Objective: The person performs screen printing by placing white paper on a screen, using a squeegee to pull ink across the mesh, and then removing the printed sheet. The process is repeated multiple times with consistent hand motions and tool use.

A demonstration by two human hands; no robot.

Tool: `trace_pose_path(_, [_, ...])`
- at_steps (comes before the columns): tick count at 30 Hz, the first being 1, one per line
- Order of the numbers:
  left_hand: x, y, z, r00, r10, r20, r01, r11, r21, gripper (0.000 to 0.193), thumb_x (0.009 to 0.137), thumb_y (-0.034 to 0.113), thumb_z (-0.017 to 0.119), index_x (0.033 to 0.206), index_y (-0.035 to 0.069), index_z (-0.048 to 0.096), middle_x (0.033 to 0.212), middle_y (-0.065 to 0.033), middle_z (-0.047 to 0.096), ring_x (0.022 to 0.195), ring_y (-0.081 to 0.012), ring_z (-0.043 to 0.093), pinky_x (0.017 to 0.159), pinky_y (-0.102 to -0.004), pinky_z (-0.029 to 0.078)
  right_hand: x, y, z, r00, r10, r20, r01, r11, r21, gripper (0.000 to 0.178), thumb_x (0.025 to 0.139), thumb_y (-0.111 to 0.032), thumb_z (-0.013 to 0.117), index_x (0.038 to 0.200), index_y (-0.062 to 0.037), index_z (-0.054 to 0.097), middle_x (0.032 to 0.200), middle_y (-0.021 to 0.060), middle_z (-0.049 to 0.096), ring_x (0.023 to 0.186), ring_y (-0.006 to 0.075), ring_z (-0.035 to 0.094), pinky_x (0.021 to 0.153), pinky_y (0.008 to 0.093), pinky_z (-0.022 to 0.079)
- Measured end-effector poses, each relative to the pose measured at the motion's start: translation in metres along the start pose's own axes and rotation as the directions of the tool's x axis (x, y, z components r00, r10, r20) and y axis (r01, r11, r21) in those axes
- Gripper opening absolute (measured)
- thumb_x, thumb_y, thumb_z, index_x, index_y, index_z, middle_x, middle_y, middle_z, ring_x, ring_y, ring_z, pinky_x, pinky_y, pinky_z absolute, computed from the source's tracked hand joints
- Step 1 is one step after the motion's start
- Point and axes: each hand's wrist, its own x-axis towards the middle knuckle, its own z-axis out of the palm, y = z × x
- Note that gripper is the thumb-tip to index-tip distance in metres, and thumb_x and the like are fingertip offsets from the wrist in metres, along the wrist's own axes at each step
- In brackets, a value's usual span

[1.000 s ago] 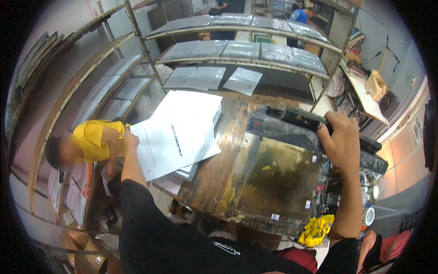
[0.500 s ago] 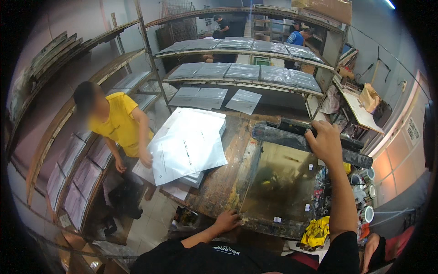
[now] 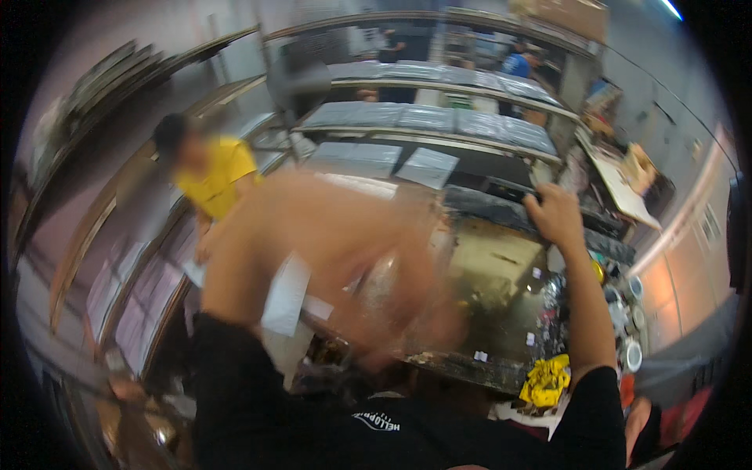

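My left arm swings close across the view, and my left hand is smeared by motion; its fingers cannot be made out. It passes over the paint-stained wooden table and the left edge of a printing screen, which has a dark frame and a yellowish mesh. My right hand is at the screen's far side, its fingers curled over a long black bar. The stack of white printed sheets on the table's left is mostly hidden behind my left arm; one white sheet shows below it.
A person in a yellow shirt stands at the left. Drying racks with several plastic-wrapped sheets stand ahead and left. Crumpled yellow material lies at the screen's near right corner. Several cans stand along the right. Two people are farther back.
My left hand has left the table's near edge and swept up across the view, covering the sheet stack. My right hand stays on the black bar. The person in yellow has their arm drawn back.
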Motion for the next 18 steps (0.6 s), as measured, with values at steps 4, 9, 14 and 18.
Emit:
trace_pose_path(4, [0.078, -0.075, -0.022, 0.786, 0.147, -0.601, 0.246, 0.816, 0.522, 0.035, 0.096, 0.033, 0.071, 0.112, 0.002, 0.073, 0.107, -0.0205, 0.069, 0.092, -0.0342, 0.069, 0.075, -0.0463, 0.055, 0.007, 0.123, 0.061, 0.987, -0.100, 0.122, 0.124, 0.969, -0.213, 0.041, 0.097, -0.029, 0.060, 0.130, -0.0065, 0.067, 0.123, 0.0195, 0.070, 0.122, 0.0365, 0.061, 0.111, 0.0479, 0.042])
trace_pose_path(9, [0.071, -0.110, 0.028, 0.737, 0.270, -0.619, 0.238, 0.754, 0.613, 0.036, 0.095, 0.036, 0.070, 0.109, 0.003, 0.073, 0.104, -0.0202, 0.070, 0.091, -0.0346, 0.069, 0.075, -0.0468, 0.055, 0.003, 0.051, -0.007, 0.999, 0.033, 0.000, -0.033, 0.998, -0.060, 0.046, 0.102, -0.032, 0.053, 0.128, 0.0036, 0.065, 0.114, 0.0257, 0.070, 0.113, 0.0419, 0.065, 0.101, 0.0444, 0.048])
trace_pose_path(14, [0.005, -0.102, 0.079, 0.850, 0.280, -0.447, -0.040, 0.880, 0.474, 0.037, 0.095, 0.038, 0.070, 0.105, 0.003, 0.073, 0.102, -0.0198, 0.070, 0.090, -0.0349, 0.069, 0.074, -0.0473, 0.055, 0.004, 0.019, 0.009, 0.999, 0.011, 0.030, -0.012, 0.998, 0.058, 0.039, 0.093, -0.033, 0.057, 0.095, 0.0047, 0.063, 0.095, 0.0291, 0.065, 0.092, 0.0505, 0.061, 0.082, 0.0533, 0.046])
trace_pose_path(18, [0.033, -0.105, 0.088, 0.854, 0.426, -0.300, -0.266, 0.851, 0.453, 0.038, 0.094, 0.040, 0.070, 0.102, 0.003, 0.074, 0.100, -0.0195, 0.070, 0.090, -0.0352, 0.069, 0.074, -0.0478, 0.055, 0.000, 0.009, -0.005, 0.994, -0.059, -0.092, 0.061, 0.998, 0.018, 0.036, 0.091, -0.033, 0.058, 0.092, 0.0032, 0.062, 0.096, 0.0289, 0.065, 0.096, 0.0479, 0.061, 0.088, 0.0514, 0.043])
